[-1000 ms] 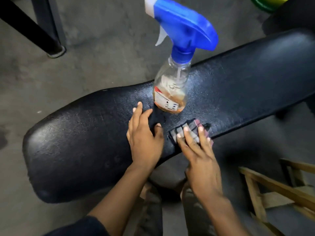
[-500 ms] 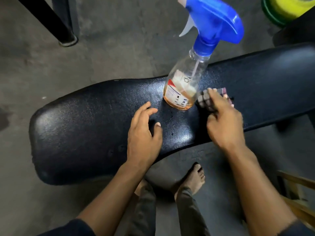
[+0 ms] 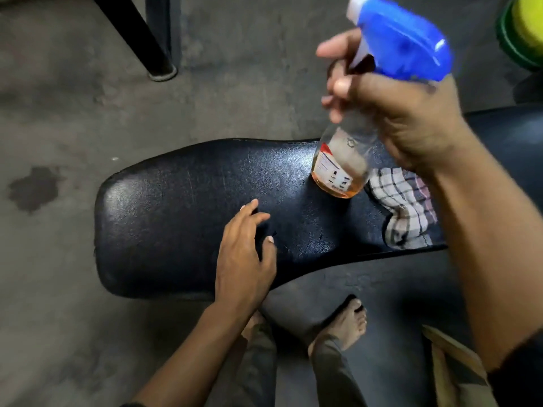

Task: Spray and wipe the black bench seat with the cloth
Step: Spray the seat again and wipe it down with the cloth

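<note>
A: Head view shows the long black padded vinyl bench seat [image 3: 205, 218] glossy and scuffed, over grey concrete floor [image 3: 58, 289]. The checked white-and-grey cloth [image 3: 407, 207] lies crumpled on it, near the front edge.

B: The clear plastic spray bottle with blue trigger head [image 3: 399, 45] is blurred, its neck hidden by fingers.

A: The right hand [image 3: 405, 113] wraps that neck, raised over the seat. The left hand [image 3: 244, 259] rests flat on the seat, fingers straight.
</note>
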{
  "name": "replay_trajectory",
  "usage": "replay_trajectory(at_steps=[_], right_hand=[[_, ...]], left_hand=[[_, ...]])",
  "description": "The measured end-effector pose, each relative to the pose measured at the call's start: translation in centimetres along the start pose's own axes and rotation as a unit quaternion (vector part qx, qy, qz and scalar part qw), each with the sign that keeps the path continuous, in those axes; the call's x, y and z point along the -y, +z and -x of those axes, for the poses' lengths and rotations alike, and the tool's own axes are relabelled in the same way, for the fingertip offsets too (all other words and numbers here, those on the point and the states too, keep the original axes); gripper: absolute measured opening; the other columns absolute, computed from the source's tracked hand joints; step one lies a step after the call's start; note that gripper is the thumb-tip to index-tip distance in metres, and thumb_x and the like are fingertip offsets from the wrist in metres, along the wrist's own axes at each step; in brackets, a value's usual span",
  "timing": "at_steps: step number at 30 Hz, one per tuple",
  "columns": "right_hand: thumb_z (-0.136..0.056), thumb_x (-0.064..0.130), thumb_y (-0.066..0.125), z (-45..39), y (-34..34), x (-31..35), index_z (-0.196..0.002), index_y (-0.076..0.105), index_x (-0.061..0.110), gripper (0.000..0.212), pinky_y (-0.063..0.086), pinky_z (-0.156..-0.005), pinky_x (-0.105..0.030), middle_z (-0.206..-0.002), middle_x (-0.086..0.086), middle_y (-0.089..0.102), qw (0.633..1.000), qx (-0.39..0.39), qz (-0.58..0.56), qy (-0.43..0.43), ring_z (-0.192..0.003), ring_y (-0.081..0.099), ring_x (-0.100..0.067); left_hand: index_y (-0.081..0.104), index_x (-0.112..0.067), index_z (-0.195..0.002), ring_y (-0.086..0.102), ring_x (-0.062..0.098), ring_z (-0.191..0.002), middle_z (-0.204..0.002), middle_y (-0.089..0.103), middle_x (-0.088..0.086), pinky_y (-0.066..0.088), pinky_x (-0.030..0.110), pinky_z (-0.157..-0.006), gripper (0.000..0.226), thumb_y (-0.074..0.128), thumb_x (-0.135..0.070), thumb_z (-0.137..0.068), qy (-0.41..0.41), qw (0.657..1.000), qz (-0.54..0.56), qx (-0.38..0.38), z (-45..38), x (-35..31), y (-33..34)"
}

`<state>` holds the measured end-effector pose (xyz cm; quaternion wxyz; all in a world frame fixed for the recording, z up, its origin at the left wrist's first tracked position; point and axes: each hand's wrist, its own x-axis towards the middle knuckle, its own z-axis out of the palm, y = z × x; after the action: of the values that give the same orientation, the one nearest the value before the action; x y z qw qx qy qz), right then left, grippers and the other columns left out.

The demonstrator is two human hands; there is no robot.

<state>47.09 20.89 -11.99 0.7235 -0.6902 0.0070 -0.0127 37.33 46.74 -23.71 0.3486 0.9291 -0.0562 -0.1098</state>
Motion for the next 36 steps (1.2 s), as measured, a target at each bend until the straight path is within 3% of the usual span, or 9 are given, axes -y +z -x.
replay_trajectory(at_steps=[2, 4, 9, 13, 18, 23, 26, 30, 36], right_hand=[[-0.098, 0.005, 0.068, 1.3, 1.6, 0.2, -0.102, 0.068, 0.01, 0.007, 0.049, -0.064, -0.035, -0.082, -0.004, 0.062, 1.0, -0.01, 0.024, -0.007, -0.064, 0.057, -0.024], [-0.1, 0.014, 0.071, 4.9, 3.4, 0.0, -0.091, 0.065, 0.011, 0.012, 0.045, -0.053, -0.037, -0.069, -0.007, 0.058, 0.999, -0.033, 0.032, -0.004, -0.052, 0.053, -0.026], [-0.092, 0.03, 0.074, 15.0, 8.3, -2.0, -0.09, 0.071, 0.021, 0.01, 0.054, -0.061, -0.056, -0.071, -0.005, 0.066, 0.985, -0.152, 0.053, 0.067, -0.059, 0.059, -0.036], [-0.095, 0.043, 0.071, 17.1, 10.6, -5.5, -0.084, 0.065, 0.015, 0.03, 0.048, -0.054, -0.046, -0.06, -0.008, 0.058, 0.961, -0.224, 0.089, 0.134, -0.053, 0.052, -0.035], [-0.096, 0.05, 0.069, 17.0, 12.5, -10.0, -0.075, 0.056, 0.024, 0.036, 0.048, -0.057, -0.041, -0.061, 0.001, 0.055, 0.936, -0.239, 0.209, 0.154, -0.054, 0.048, -0.012], [-0.096, 0.084, 0.047, 17.5, 13.0, -12.5, -0.071, 0.043, 0.025, 0.064, 0.043, -0.054, -0.04, -0.06, 0.001, 0.048, 0.869, -0.313, 0.324, 0.204, -0.051, 0.041, -0.017], [-0.092, 0.088, 0.049, 18.2, 14.1, -12.8, -0.074, 0.049, 0.029, 0.061, 0.052, -0.062, -0.041, -0.059, 0.002, 0.047, 0.863, -0.263, 0.345, 0.258, -0.059, 0.055, -0.029], [-0.099, 0.057, 0.067, 19.0, 16.7, -12.5, -0.074, 0.048, 0.018, 0.051, 0.033, -0.059, -0.013, -0.063, 0.007, 0.048, 0.932, -0.127, 0.299, 0.16, -0.057, 0.047, -0.003], [-0.1, 0.052, 0.072, 18.8, 21.4, -11.5, -0.075, 0.054, 0.017, 0.047, 0.037, -0.066, -0.009, -0.071, 0.014, 0.049, 0.963, -0.035, 0.232, 0.136, -0.064, 0.051, 0.003]], left_hand=[[0.068, -0.012, -0.135, 0.04, 0.019, -0.158, -0.164, 0.053, -0.001, 0.036, 0.043, -0.129, 0.04, 0.072, -0.004, -0.097, -0.001, 1.0, 0.002, -0.016, 0.1, 0.1, -0.1], [0.068, -0.011, -0.135, 0.038, 0.021, -0.16, -0.164, 0.053, 0.001, 0.035, 0.042, -0.13, 0.04, 0.072, -0.002, -0.097, 0.004, 0.999, 0.006, -0.035, 0.0, 0.0, -0.1], [0.068, -0.009, -0.136, 0.04, 0.024, -0.16, -0.164, 0.053, 0.004, 0.036, 0.045, -0.13, 0.039, 0.071, -0.005, -0.098, 0.019, 0.999, -0.007, -0.03, -0.8, -0.7, 0.0], [0.068, -0.007, -0.136, 0.041, 0.027, -0.16, -0.164, 0.054, 0.007, 0.038, 0.05, -0.127, 0.038, 0.07, -0.007, -0.098, 0.036, 0.999, -0.027, -0.004, -1.4, -0.4, 0.3], [0.069, -0.008, -0.134, 0.041, 0.028, -0.16, -0.165, 0.053, 0.007, 0.039, 0.054, -0.126, 0.038, 0.07, -0.008, -0.096, 0.051, 0.997, -0.053, 0.006, -1.5, 0.6, 0.6], [0.067, -0.011, -0.137, 0.041, 0.022, -0.16, -0.165, 0.053, 0.003, 0.038, 0.047, -0.128, 0.04, 0.062, -0.016, -0.097, 0.054, 0.998, -0.024, 0.001, -1.6, 1.2, 0.1], [0.065, -0.011, -0.138, 0.04, 0.022, -0.16, -0.166, 0.051, 0.002, 0.035, 0.04, -0.129, 0.041, 0.062, -0.016, -0.097, 0.046, 0.999, -0.018, -0.022, -1.7, 2.2, -1.1], [0.062, -0.01, -0.144, 0.035, 0.02, -0.162, -0.169, 0.046, 0.0, 0.027, 0.032, -0.129, 0.045, 0.06, -0.021, -0.1, -0.003, 0.998, -0.023, -0.051, -1.8, 4.6, -3.8], [0.06, -0.008, -0.145, 0.036, 0.024, -0.162, -0.169, 0.046, 0.004, 0.032, 0.042, -0.131, 0.045, 0.061, -0.02, -0.102, -0.053, 0.994, -0.034, -0.085, -1.3, 8.7, -7.9]])
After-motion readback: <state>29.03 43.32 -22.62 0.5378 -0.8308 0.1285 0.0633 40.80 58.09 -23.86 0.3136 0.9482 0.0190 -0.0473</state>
